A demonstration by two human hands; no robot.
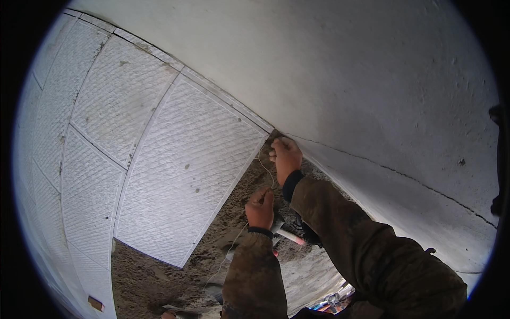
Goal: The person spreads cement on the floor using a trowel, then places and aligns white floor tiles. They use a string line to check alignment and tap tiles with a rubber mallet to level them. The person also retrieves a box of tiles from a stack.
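A thin white string point(266, 167) runs between my two hands over bare dirt beside the last laid tile. My right hand point(287, 157) is closed in a pinch on the string, near the tile's corner and against the wall. Lower down and to the left, my left hand point(260, 210) is closed on the same string, and a length of it trails below past the sleeve. The large pale textured tile point(188, 170) lies just left of both hands. Behind my left wrist is a tool with a pale, red-ended handle point(291, 236); its head is partly hidden.
Several more pale tiles point(122, 80) stretch away to the left. A smooth white wall point(345, 80) with a long crack borders the right side. Rough brown soil point(154, 282) fills the ground beside the tiles. A small brown block point(95, 304) lies on the tiles at lower left.
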